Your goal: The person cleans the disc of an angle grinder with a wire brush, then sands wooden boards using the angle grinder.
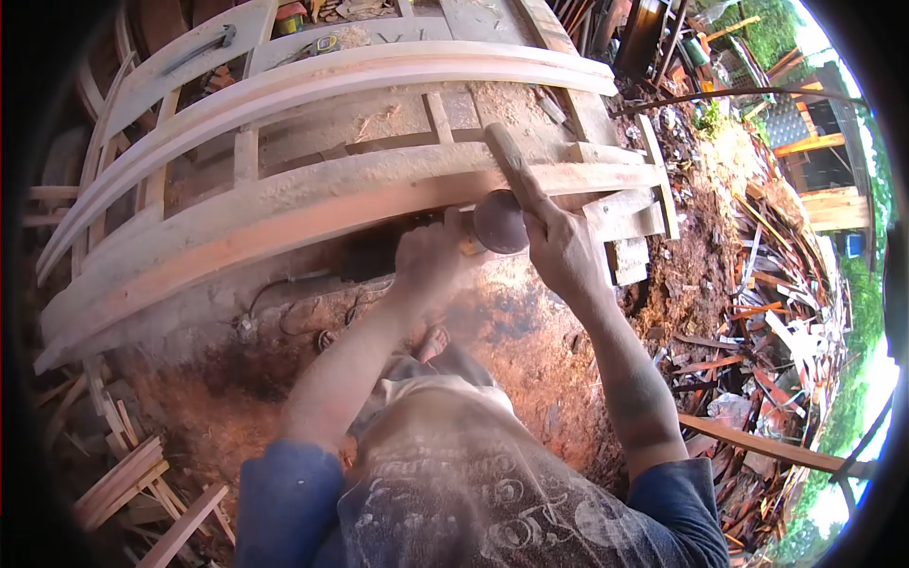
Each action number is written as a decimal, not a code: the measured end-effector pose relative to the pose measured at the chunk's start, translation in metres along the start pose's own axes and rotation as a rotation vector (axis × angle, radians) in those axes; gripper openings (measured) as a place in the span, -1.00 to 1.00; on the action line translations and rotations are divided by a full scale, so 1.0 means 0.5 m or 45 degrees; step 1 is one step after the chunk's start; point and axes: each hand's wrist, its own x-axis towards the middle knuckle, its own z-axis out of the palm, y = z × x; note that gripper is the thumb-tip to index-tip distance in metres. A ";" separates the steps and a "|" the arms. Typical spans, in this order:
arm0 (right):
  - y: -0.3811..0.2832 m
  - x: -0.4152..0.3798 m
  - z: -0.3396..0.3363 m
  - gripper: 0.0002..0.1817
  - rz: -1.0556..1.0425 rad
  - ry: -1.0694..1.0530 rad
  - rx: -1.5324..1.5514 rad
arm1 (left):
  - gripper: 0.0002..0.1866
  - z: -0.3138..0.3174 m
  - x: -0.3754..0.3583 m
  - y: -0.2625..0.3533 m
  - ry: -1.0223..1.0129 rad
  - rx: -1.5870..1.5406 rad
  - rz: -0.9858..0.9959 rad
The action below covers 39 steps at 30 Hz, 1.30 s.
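Observation:
My left hand (pixel 431 256) is closed round the dark body of an angle grinder (pixel 374 254), whose cord trails off to the left. The grinder's round disc (pixel 500 222) shows between my two hands, close to the near edge of a curved wooden beam (pixel 284 213). My right hand (pixel 561 241) is wrapped around the lower end of a dusty, stick-like handle (pixel 514 161) beside the disc, and this handle reaches up over the beam. Pale dust blurs the beam's edge left of the disc.
A second curved beam (pixel 331 76) lies farther back on the wooden frame. A hammer (pixel 204 45) and a tape measure (pixel 327 44) rest at the back left. Short wood blocks (pixel 625 218) sit under the beam's right end. Scrap wood (pixel 776 341) litters the ground at right.

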 end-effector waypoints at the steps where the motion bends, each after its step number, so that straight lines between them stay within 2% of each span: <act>1: -0.008 0.000 -0.012 -0.43 0.017 -0.014 0.003 | -0.20 -0.004 0.003 0.003 -0.039 0.004 -0.021; 2: 0.012 -0.017 -0.004 -0.43 -0.077 0.105 0.029 | -0.19 -0.004 0.002 0.005 -0.028 0.043 -0.003; 5: -0.020 -0.119 -0.074 -0.43 0.240 -0.030 0.014 | -0.14 0.018 -0.002 -0.011 0.073 0.127 0.071; 9: 0.013 -0.228 -0.082 -0.43 0.164 -0.186 -0.131 | -0.13 0.041 0.000 -0.027 0.303 0.156 0.188; 13: 0.026 -0.096 -0.028 -0.42 0.118 -0.168 -0.056 | -0.19 0.022 -0.001 -0.014 0.196 0.074 0.117; 15: 0.069 -0.003 0.027 -0.42 -0.166 0.018 0.118 | -0.22 -0.005 0.010 0.006 0.010 0.057 -0.026; 16: 0.027 0.021 0.000 -0.43 -0.075 -0.055 0.118 | -0.24 -0.011 0.007 0.014 -0.090 0.052 -0.091; 17: -0.010 0.030 -0.032 -0.45 0.022 -0.121 0.119 | -0.24 -0.005 0.001 0.015 -0.071 0.069 -0.057; 19: 0.008 0.015 -0.044 -0.46 0.074 -0.110 0.050 | -0.24 0.012 0.005 -0.001 0.001 0.095 -0.003; 21: 0.004 -0.065 -0.085 -0.45 0.205 -0.160 0.014 | -0.23 0.026 0.003 -0.010 0.032 0.121 0.027; 23: 0.057 -0.154 -0.094 -0.41 0.191 -0.195 -0.054 | -0.22 0.035 0.001 -0.018 0.128 0.147 0.087; 25: 0.068 -0.186 -0.089 -0.40 0.026 -0.153 -0.052 | -0.21 0.036 0.000 -0.026 0.296 0.189 0.180; 26: 0.074 -0.164 -0.078 -0.39 0.090 -0.225 -0.050 | -0.21 0.036 0.001 -0.027 0.345 0.175 0.206; 28: 0.101 -0.066 -0.027 -0.40 0.015 -0.147 -0.076 | -0.23 0.027 -0.003 -0.018 0.283 0.117 0.139; 29: 0.066 -0.006 -0.021 -0.40 -0.069 -0.048 0.117 | -0.24 0.025 -0.002 -0.013 0.258 0.091 0.105; 30: 0.048 0.040 -0.025 -0.42 -0.031 -0.128 0.127 | -0.22 0.028 -0.001 -0.011 0.176 0.060 0.047; 32: 0.017 0.058 -0.027 -0.43 -0.023 -0.091 0.067 | -0.19 0.034 0.004 -0.015 0.011 0.008 -0.051; 33: 0.010 0.062 -0.031 -0.44 -0.024 -0.067 0.030 | -0.19 0.038 0.006 -0.017 0.028 0.051 -0.039; 34: 0.034 0.035 -0.028 -0.45 0.020 -0.073 0.124 | -0.19 0.045 0.008 -0.018 0.050 0.086 -0.034; 35: 0.044 -0.005 -0.041 -0.44 -0.096 -0.005 0.158 | -0.20 0.051 0.005 -0.019 0.065 0.114 -0.035; 37: 0.076 -0.106 -0.069 -0.43 0.033 -0.067 -0.035 | -0.17 0.055 -0.001 -0.021 0.134 0.114 0.015; 39: 0.116 -0.188 -0.079 -0.43 0.006 -0.161 -0.076 | -0.15 0.051 0.003 -0.028 0.201 0.147 0.068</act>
